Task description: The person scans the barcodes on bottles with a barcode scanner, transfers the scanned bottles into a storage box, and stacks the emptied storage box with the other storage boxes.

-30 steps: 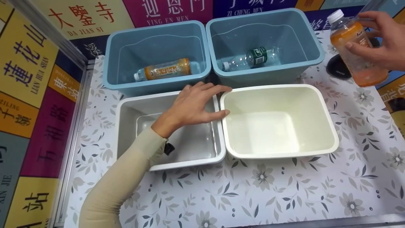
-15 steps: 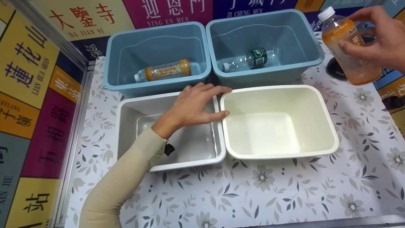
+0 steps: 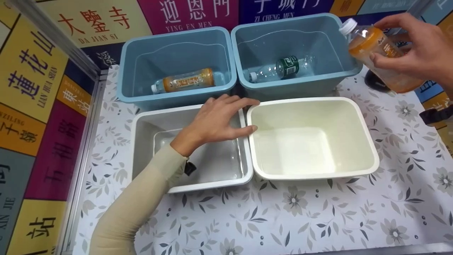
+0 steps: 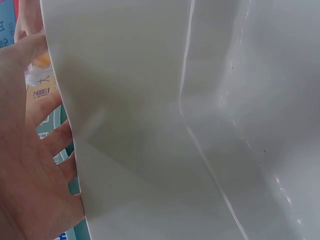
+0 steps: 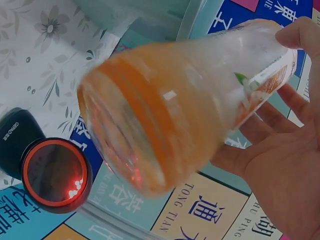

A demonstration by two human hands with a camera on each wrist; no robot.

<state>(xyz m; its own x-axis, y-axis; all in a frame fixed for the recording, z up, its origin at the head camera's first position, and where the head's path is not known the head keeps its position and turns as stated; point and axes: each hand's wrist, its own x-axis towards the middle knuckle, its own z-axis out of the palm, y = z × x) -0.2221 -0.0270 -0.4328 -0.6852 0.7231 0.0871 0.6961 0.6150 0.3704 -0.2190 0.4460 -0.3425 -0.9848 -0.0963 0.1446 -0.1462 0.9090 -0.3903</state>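
Observation:
My right hand (image 3: 421,53) grips a clear plastic bottle (image 3: 371,53) with an orange label and white cap, tilted, at the right. Its cap end overlaps the right rim of the right blue bin (image 3: 297,79) in the head view. The right wrist view shows the bottle's orange base (image 5: 125,125) towards the camera. My left hand (image 3: 219,122) rests with spread fingers over the neighbouring rims of the grey bin (image 3: 191,184) and the cream bin (image 3: 315,175). It holds nothing loose.
Another orange-labelled bottle (image 3: 187,80) lies in the left blue bin (image 3: 177,94). A green-labelled clear bottle (image 3: 287,67) lies in the right one. A black device with a red-lit ring (image 5: 55,175) stands under the right hand. Floral cloth (image 3: 290,216) covers the table.
My right hand has carried the bottle leftward to the right blue bin's edge, tilting it further. The left hand stays in place on the rims.

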